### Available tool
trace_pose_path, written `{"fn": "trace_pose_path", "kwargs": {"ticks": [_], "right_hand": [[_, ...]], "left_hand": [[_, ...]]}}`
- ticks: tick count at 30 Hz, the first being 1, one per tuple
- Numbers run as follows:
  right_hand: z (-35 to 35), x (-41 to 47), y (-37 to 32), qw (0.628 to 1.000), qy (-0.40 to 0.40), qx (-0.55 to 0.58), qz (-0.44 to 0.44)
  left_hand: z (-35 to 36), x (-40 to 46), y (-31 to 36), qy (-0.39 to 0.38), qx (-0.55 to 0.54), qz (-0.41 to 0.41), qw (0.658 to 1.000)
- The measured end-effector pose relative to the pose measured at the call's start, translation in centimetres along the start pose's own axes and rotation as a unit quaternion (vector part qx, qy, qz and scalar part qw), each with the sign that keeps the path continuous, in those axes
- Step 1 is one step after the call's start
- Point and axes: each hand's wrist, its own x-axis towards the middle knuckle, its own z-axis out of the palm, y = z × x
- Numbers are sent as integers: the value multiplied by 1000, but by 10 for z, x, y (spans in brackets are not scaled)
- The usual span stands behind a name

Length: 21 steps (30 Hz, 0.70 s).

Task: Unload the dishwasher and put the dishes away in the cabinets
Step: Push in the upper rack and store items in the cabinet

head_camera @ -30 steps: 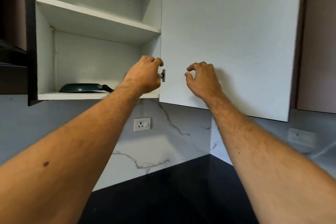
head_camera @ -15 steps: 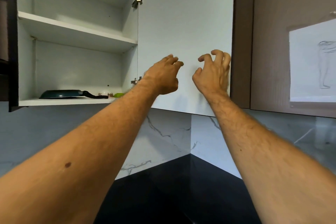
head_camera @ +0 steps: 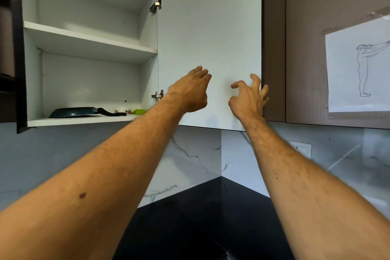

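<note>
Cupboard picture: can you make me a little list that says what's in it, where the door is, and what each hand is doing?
cupboard: white wall cabinet, open, two shelves in view
door: white flat cabinet door, swung open to the right
upper shelf: nothing visible on it
bottom shelf: dark round frying pan with black handle; a small lime-green thing beside it, too small to name
left hand: in front of the door, holding nothing
right hand: fingers spread, near the door's right edge, holding nothing
counter: black glossy countertop below
</note>
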Motion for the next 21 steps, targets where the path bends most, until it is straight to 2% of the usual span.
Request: {"fn": "trace_pose_path", "kwargs": {"ticks": [6,12,16,21], "right_hand": [[5,-12,1,997,76,17,-19],[-7,-46,-38,964,241,75,-77],[-20,-70,-77,944,240,180,-137],[-17,-108,-138,915,226,303,-139]], "left_hand": [[2,-12,-9,1,-18,-18,1000],[-19,-37,-22,23,2,-43,999],[-46,-52,-38,114,-16,-112,987],[-72,-78,-59,203,21,-124,971]]}}
